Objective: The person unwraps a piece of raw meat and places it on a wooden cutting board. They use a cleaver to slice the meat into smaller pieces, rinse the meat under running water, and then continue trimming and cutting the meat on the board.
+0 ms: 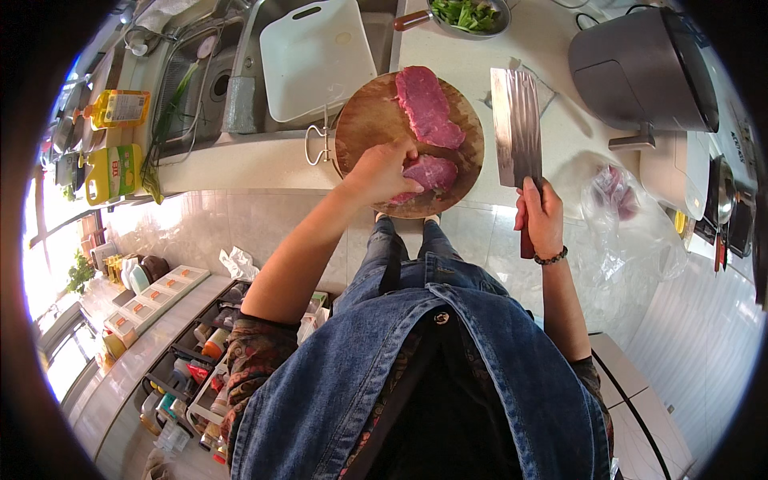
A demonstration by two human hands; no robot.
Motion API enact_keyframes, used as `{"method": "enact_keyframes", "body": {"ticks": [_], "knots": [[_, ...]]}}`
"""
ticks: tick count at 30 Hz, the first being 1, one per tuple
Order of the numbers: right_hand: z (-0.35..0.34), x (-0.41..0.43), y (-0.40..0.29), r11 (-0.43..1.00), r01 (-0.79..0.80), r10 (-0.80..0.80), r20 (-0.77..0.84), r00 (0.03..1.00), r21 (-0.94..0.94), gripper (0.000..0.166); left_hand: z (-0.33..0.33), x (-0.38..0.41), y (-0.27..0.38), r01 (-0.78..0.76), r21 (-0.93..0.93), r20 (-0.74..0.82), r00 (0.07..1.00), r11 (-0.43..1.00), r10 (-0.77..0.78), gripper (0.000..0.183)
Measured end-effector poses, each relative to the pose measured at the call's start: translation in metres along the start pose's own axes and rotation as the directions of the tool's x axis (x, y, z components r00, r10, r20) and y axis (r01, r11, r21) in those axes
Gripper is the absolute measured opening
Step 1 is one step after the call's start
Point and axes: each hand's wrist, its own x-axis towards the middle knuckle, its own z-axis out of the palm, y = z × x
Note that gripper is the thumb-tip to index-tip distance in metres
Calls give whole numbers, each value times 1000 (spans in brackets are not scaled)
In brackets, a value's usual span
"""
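A round wooden cutting board (366, 114) lies on the counter before me, with a metal ring handle at its left. Two pieces of raw red meat rest on it. The longer slab (423, 105) is on the far side, and a smaller piece of meat (435, 173) is nearer to me. My left hand (384, 170) grips the left end of the smaller piece, thumb on the near side and fingers on the far side. To the right of the board, my right hand (540, 210) holds a cleaver (516, 126) by its dark handle, the broad blade pointing away from me.
A white plastic basin (318, 60) stands over the sink (255, 54) at the left. Beyond the board is a pan (501, 24) of green leaves. A grey air fryer (624, 66) and a clear plastic bag (612, 207) with something reddish inside are at the right.
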Motion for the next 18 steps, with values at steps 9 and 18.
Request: {"method": "enact_keyframes", "body": {"ticks": [9, 18], "knots": [[3, 2, -6, 997, -24, 24, -12, 1000, 68, 28, -21, -6, 19, -31, -996, -50, 972, 84, -229, 23], [12, 3, -21, 1000, -13, 11, 108, 994, 10, 25, 1, -13, -34, 204, -519, -347, 838, 830, -422, 19]]}}
